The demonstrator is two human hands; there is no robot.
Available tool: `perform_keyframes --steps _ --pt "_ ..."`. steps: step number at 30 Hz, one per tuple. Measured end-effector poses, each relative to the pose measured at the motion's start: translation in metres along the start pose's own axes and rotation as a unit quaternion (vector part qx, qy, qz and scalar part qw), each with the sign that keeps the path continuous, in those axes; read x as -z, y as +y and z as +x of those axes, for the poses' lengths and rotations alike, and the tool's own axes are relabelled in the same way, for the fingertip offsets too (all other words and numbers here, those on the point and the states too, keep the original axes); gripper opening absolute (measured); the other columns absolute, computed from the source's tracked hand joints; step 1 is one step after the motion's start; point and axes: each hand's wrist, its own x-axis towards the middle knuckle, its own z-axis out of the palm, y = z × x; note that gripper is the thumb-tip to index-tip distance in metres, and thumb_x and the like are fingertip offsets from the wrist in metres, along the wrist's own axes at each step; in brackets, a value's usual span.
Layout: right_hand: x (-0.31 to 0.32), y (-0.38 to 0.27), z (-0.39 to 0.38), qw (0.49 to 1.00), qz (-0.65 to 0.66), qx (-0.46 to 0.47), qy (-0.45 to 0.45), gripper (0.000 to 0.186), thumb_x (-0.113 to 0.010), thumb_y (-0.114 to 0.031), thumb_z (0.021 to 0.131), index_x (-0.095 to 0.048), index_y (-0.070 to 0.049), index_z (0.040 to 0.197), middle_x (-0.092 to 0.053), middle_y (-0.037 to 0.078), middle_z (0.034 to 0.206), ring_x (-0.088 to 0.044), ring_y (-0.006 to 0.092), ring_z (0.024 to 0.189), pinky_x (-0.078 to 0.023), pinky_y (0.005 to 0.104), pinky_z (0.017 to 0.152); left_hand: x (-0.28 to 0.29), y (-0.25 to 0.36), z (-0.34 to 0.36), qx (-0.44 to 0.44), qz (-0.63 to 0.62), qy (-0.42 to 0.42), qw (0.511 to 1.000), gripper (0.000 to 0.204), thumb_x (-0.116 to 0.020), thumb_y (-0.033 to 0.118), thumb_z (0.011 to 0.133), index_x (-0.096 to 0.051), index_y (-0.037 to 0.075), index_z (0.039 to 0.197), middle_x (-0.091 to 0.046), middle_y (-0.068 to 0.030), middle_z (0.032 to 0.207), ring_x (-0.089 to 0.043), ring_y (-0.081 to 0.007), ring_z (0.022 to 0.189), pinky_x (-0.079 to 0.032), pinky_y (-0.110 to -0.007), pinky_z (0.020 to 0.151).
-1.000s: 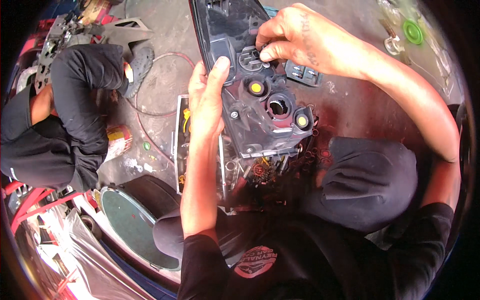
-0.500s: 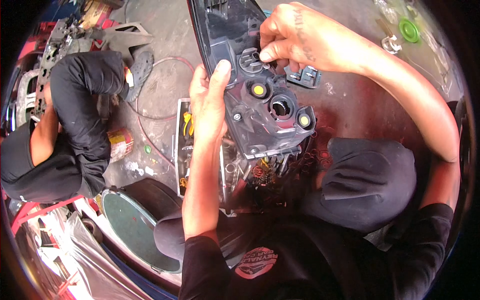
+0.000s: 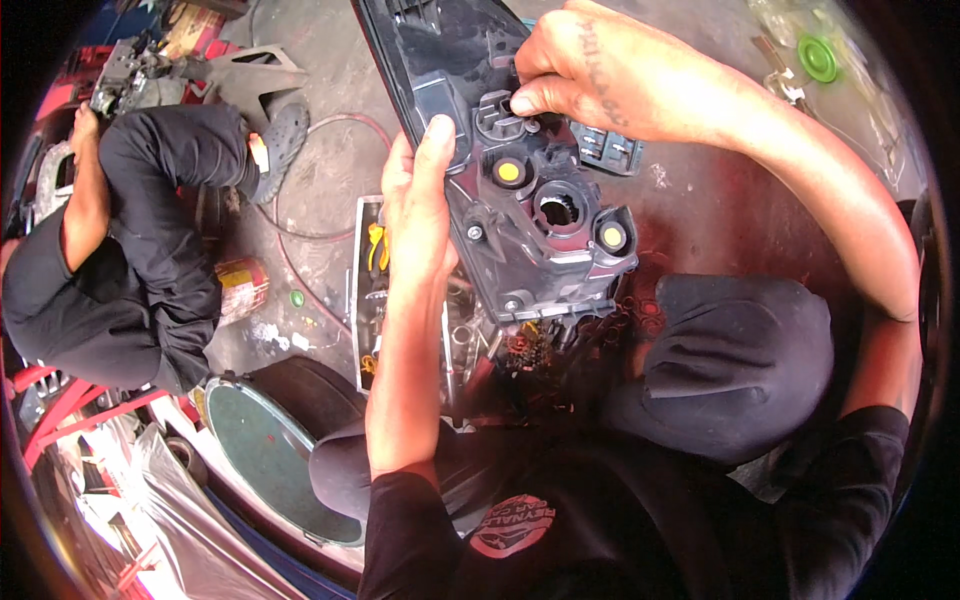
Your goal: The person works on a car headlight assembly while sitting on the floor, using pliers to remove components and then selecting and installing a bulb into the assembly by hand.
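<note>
A black car headlight housing [image 3: 535, 270], its back side up, is held in front of me above a tray of tools. My left hand [image 3: 420, 190] wraps around its left edge, thumb flat on the black plastic. At the housing's upper right, my right hand [image 3: 590, 75] is closed in a pinch beside a round grey cap [image 3: 497, 116]; what lies between the fingertips is hidden. Below the cap are a socket with a yellow centre [image 3: 509, 172], an open round hole [image 3: 557, 208] and a second yellow-centred socket [image 3: 613, 237].
A tool tray [image 3: 368, 300] with yellow-handled pliers [image 3: 377, 247] lies under my left forearm. A co-worker [image 3: 150, 250] sits at the left by metal car parts. A round green-topped drum [image 3: 265, 455] stands lower left. A hose [image 3: 278, 235] loops across the floor; a black slotted part [image 3: 607, 148] lies beyond the housing.
The housing has tilted slightly, its lower end shifting right and its upper end left. My right fingers stay by the grey cap. The co-worker's arm has moved, bringing a hand into sight at the metal parts.
</note>
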Motion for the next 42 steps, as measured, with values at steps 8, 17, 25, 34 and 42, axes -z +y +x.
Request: perform_keyframes --steps 8,17,25,34,42 --pt "0.008 -0.002 -0.002 0.995 -0.04 0.092 0.01 0.025 -0.065 -0.017 0.097 -0.068 0.004 0.083 -0.064 0.027 0.077 -0.065 0.0461 0.074 -0.049 0.049 0.062 -0.001 -0.001 -0.001 0.033 -0.009 -0.018 0.999 0.053 -0.057 0.038 0.106 -0.055 -0.006 0.136 -0.068 -0.0192 0.125 -0.071 -0.0278 0.106 -0.061 -0.043 0.093" --pt "0.009 -0.011 -0.012 0.997 -0.073 0.026 0.009 0.023 -0.065 -0.017 0.098 -0.07 0.003 0.087 -0.067 0.026 0.078 -0.067 0.0452 0.075 -0.053 0.0493 0.066 -0.006 -0.003 -0.002 -0.004 0.009 -0.019 1.0 0.048 -0.057 0.035 0.106 -0.055 -0.003 0.136 -0.069 -0.017 0.123 -0.072 -0.026 0.105 -0.061 -0.041 0.091" --pt "-0.006 0.0 -0.012 0.997 -0.06 0.016 0.041 0.019 -0.063 -0.014 0.097 -0.066 0.004 0.091 -0.067 0.023 0.077 -0.068 0.0401 0.075 -0.052 0.0477 0.068 -0.015 -0.006 -0.007 -0.021 -0.003 0.041 0.999 0.033 -0.071 0.027 0.1 -0.063 0.004 0.122 -0.07 -0.0062 0.111 -0.067 -0.0135 0.092 -0.057 -0.032 0.083" --pt "-0.018 0.018 -0.02 0.987 -0.059 0.107 0.109 0.021 -0.065 -0.015 0.097 -0.065 0.006 0.101 -0.065 0.024 0.082 -0.066 0.0435 0.079 -0.05 0.0489 0.07 -0.012 -0.005 -0.007 -0.007 0.016 0.0 1.0 0.05 -0.06 0.036 0.104 -0.058 -0.003 0.134 -0.069 -0.016 0.121 -0.072 -0.0249 0.104 -0.06 -0.04 0.091" --pt "-0.02 0.022 -0.018 0.987 -0.081 0.107 0.09 0.023 -0.064 -0.016 0.097 -0.065 0.006 0.105 -0.065 0.025 0.085 -0.064 0.0459 0.083 -0.049 0.0518 0.072 -0.014 0.002 -0.009 0.007 -0.03 -0.008 0.999 0.031 -0.068 0.027 0.101 -0.065 0.003 0.122 -0.072 -0.0082 0.111 -0.07 -0.0152 0.096 -0.059 -0.033 0.085"
